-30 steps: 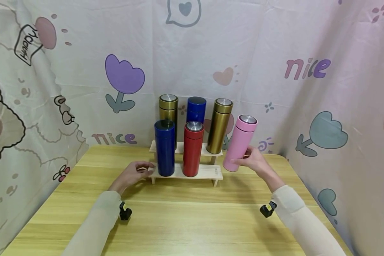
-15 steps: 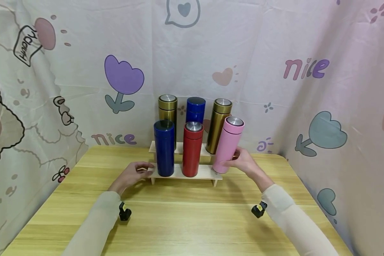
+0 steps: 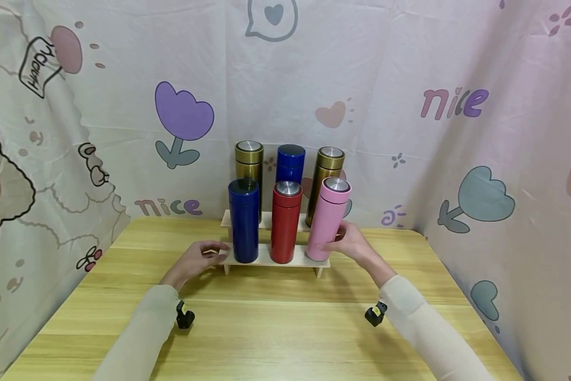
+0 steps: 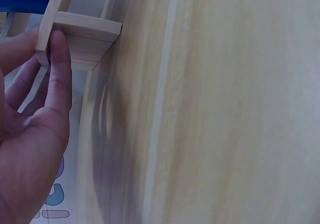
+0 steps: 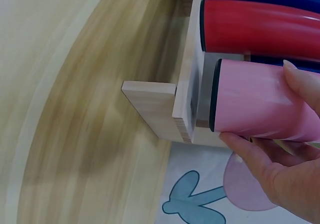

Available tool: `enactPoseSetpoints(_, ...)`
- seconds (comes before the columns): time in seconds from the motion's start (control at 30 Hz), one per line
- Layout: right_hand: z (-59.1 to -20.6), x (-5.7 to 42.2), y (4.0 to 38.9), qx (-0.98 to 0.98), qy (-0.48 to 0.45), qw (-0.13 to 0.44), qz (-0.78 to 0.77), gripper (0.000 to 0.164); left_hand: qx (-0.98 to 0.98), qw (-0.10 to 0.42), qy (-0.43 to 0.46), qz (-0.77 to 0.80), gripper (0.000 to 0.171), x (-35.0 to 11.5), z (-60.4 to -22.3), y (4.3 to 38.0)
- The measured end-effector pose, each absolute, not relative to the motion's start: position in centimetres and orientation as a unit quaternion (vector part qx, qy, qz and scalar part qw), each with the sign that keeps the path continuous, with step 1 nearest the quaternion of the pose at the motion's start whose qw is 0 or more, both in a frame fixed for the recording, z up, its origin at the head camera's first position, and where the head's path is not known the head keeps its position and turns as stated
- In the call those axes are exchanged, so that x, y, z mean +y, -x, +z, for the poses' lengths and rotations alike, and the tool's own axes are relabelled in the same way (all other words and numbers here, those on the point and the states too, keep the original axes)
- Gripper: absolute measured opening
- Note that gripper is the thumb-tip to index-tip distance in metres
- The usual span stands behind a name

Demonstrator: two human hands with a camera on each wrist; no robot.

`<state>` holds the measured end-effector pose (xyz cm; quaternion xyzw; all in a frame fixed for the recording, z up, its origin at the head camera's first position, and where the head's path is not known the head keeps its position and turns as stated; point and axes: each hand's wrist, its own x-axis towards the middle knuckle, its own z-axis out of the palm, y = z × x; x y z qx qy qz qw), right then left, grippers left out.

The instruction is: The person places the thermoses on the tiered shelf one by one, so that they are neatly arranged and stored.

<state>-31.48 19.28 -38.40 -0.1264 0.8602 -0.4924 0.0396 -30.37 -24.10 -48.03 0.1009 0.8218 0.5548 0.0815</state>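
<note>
My right hand (image 3: 355, 246) grips the lower part of a pink thermos bottle (image 3: 328, 217) with a steel-topped lid. In the right wrist view the bottle's dark base (image 5: 215, 96) hangs a little off the lower shelf (image 5: 190, 79), and in the head view it leans slightly right. That shelf belongs to a two-step wooden rack (image 3: 265, 256). The fingers and thumb of my left hand (image 3: 196, 260) pinch the shelf's left end (image 4: 47, 36). A blue bottle (image 3: 245, 222) and a red bottle (image 3: 286, 225) stand on the same shelf, left of the pink one.
On the rack's upper step stand a gold bottle (image 3: 249, 159) at left, another blue bottle (image 3: 290, 161) in the middle and a second gold bottle (image 3: 329, 161) at right. The wooden table (image 3: 275, 338) ends at a printed cloth (image 3: 375, 63) behind.
My right hand has carried the pink bottle leftward and slightly down, from beside the rack to over the lower shelf's right end. The left hand has stayed at the shelf's left end.
</note>
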Motion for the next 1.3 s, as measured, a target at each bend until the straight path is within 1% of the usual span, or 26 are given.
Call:
enactPoseSetpoints(0.5,-39.7,18.9,31.4,0.862,0.137,0.027,-0.487,0.064,0.823,0.079,-0.089,0.555,0.043,-23.9,-48.0,30.1)
enactPoseSetpoints(1.03,-39.8,18.5,31.2,0.861,0.145,0.017,-0.488,0.062,0.822,0.078,-0.095,0.556,0.044,-23.9,-47.8,30.1)
enactPoseSetpoints(1.2,-39.6,18.2,30.9,0.862,0.138,0.025,-0.487,0.060,0.823,0.080,-0.093,0.554,0.045,-23.8,-47.7,29.9)
enactPoseSetpoints(1.3,-38.8,17.9,30.3,0.861,0.139,0.031,-0.488,0.058,0.824,0.078,-0.094,0.553,0.046,-23.8,-47.7,29.9)
